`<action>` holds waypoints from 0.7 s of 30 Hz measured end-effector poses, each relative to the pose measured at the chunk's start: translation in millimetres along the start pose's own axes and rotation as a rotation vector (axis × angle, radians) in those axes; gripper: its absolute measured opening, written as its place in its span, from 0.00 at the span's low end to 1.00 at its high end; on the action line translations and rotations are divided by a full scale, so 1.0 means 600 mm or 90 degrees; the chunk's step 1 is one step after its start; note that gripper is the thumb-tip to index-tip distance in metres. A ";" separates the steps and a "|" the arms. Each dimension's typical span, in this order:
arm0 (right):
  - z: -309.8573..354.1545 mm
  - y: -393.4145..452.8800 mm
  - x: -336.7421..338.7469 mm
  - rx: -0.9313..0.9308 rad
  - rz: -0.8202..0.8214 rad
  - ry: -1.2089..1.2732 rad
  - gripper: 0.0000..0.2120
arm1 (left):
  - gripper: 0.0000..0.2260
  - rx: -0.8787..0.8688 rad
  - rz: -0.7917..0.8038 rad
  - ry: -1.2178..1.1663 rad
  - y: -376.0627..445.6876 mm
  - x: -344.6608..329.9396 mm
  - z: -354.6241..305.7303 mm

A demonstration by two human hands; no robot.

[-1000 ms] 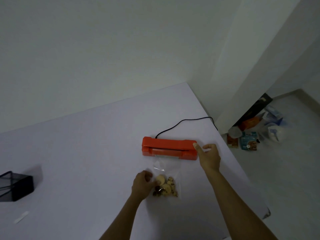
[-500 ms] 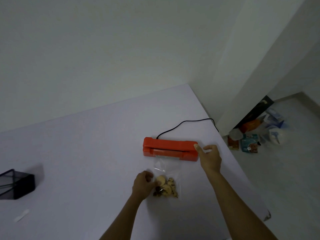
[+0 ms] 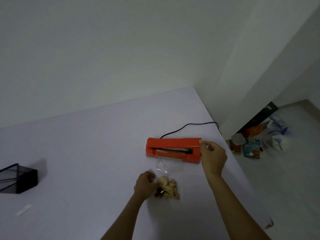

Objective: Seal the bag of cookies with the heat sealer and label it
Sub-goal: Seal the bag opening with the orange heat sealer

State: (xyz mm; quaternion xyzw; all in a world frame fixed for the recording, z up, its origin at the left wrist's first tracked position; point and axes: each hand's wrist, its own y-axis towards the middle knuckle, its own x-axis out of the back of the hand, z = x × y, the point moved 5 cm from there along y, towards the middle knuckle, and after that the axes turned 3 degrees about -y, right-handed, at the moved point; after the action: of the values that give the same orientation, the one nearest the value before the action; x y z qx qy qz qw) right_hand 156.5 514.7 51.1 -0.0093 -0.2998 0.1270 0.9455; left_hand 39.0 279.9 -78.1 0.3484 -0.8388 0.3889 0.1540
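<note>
Head view, clear cookie bag (image 3: 170,177), mouth in sealer (image 3: 173,149)

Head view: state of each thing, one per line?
Heat sealer: on the table, lid raised a little, cord attached.
Bag of cookies: lying flat, open end in the sealer's slot.
Left hand: resting on the bag's cookie end.
Right hand: fingers at the sealer's right end.
Black mesh box: at the table's left edge.
White strip: lying loose, untouched.
</note>
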 end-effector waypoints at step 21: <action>0.339 -0.192 -0.189 0.671 0.393 -0.239 0.27 | 0.10 0.015 0.037 -0.068 0.011 0.010 0.013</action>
State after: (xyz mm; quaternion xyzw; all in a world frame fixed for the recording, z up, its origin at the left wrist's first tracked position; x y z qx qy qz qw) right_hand -21.7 363.3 164.7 0.3936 -0.3414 0.5232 0.6744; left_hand 30.2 274.0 -83.3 0.3460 -0.8510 0.3837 0.0941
